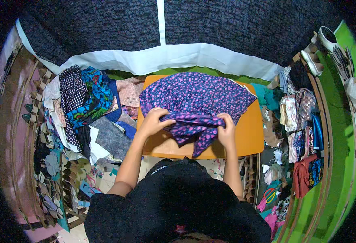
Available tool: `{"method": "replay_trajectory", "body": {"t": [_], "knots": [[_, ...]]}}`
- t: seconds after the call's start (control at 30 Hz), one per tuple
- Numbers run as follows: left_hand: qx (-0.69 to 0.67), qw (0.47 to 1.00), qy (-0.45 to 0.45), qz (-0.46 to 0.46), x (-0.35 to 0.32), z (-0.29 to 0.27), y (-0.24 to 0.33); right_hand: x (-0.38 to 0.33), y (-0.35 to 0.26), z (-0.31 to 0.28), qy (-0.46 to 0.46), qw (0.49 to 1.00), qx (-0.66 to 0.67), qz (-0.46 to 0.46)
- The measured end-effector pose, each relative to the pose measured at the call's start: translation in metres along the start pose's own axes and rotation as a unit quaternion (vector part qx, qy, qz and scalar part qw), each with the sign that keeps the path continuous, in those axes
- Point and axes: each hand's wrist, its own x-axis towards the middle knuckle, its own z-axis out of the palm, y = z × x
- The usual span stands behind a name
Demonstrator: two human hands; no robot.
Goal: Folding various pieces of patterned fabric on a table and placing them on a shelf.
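A dark blue cloth with pink flowers [194,93] lies spread over an orange-yellow tabletop [248,135]. Its near edge is gathered into a bunched fold, and loose ends hang down toward me. My left hand [155,121] grips the left end of that fold, thumb on top and pointing right. At the fold's right end, my right hand [226,128] pinches the cloth between thumb and fingers. Some of the fingertips on both hands are hidden by the fabric.
Left of the table is a heap of fabrics, with a polka-dot cloth [73,91] and a blue floral cloth [92,91]. Folded cloths [289,113] fill the right side, near yellow-and-red-handled scissors [270,196]. Shoes [312,62] sit on a ledge at far right. A dark patterned curtain [226,28] hangs behind.
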Motion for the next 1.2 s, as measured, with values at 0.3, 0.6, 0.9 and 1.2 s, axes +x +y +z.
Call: {"method": "replay_trajectory", "body": {"t": [0.3,0.6,0.9,1.2], "knots": [[-0.017,0.998,0.001,0.061,0.004,-0.002,0.001,0.008,-0.001,-0.037,0.038,0.927,0.356,0.112],[0.197,0.967,0.003,-0.162,0.017,-0.002,-0.065,-0.020,0.111,-0.011,-0.150,0.950,-0.206,0.178],[0.140,0.977,0.114,-0.118,0.114,0.005,-0.162,0.058,0.192,0.055,-0.217,0.901,-0.327,0.182],[-0.426,0.871,0.243,-0.007,0.235,-0.091,-0.027,0.270,0.056,-0.042,0.184,0.974,-0.050,-0.122]]}}
